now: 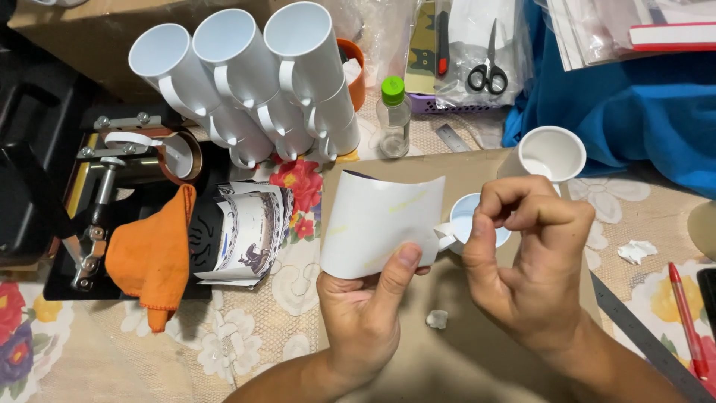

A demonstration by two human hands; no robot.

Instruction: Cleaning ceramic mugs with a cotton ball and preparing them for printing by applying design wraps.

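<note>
Paper sheet [377, 224], white and curled into an arch, stands in the left hand [365, 313], whose grip is closed on its lower edge with the thumb pressed across the front. Taking this sheet as the landmark: just to its right a small white mug [466, 218] lies on the worktop [462, 351], its handle touching the sheet's right edge. Right of that mug the right hand [526, 261] hovers with thumb and fingertips pinched together; whether anything sits between them I cannot tell. Beyond the right hand, up and to the right of the sheet, a white mug [550, 153] stands upright. Below the sheet, between the two wrists, lies a small crumpled white scrap [437, 319].

To the sheet's left rest printed mug wraps [250, 235] with a blue and dark pattern, and further left an orange cloth [153, 257] is draped over a black mug press [97, 216]. Above and left of the sheet a stack of white mugs [253, 82] lies on its side. Straight above it stands a clear bottle with a green cap [392, 116], and further up and right black-handled scissors [488, 71]. Far to the right, a metal ruler [641, 336] and a red pen [688, 321] lie near the worktop's edge.
</note>
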